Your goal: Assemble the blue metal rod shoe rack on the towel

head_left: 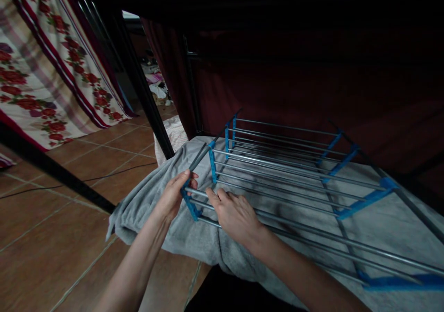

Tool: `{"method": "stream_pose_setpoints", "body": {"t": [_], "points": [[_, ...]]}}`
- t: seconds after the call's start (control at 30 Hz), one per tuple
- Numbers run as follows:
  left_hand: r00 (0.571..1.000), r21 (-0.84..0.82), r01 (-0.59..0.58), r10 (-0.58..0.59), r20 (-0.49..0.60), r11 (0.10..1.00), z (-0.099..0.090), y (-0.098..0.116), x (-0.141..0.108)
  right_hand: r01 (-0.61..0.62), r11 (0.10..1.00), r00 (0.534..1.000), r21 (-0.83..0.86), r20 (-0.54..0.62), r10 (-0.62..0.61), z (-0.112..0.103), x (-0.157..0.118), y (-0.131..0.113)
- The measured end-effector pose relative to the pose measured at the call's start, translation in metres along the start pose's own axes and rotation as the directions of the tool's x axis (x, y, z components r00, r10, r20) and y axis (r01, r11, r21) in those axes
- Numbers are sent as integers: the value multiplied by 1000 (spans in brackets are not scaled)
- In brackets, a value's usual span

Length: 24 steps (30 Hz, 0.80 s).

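A rack of grey metal rods (284, 166) with blue plastic connectors (212, 161) lies across a grey blanket. At its near left corner, my left hand (175, 190) is closed around a dark rod where it meets a blue connector. Just to the right, my right hand (236, 210) is curled over the near metal rods, fingers wrapped on the upper one. Its palm side is hidden. More blue connectors (367, 201) join the rods at the right end.
The grey blanket (145, 215) hangs over the bed's edge. Black metal posts (145, 85) frame the left side. A dark red curtain (294, 90) hangs behind the rack. Floral fabric (58, 71) hangs at far left, and a black cable (100, 177) crosses the tiled floor.
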<state>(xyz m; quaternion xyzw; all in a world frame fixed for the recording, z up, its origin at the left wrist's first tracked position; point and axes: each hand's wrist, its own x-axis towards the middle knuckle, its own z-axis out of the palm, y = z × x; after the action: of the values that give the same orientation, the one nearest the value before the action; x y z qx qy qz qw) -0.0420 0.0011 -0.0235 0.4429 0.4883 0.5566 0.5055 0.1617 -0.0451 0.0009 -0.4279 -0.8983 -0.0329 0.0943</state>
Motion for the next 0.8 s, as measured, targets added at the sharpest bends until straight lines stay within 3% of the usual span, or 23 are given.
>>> {"method": "stream_pose_setpoints", "body": {"t": [0.4,0.8], "points": [[998,42,-41,42,-38,998,4,-1,-3,16,1000,999,-6,-29,-16,4,0,2],[994,127,-100,104,-21,987,1,-5,-1,-31,990,998,141,56,23,-1,2,4]]}}
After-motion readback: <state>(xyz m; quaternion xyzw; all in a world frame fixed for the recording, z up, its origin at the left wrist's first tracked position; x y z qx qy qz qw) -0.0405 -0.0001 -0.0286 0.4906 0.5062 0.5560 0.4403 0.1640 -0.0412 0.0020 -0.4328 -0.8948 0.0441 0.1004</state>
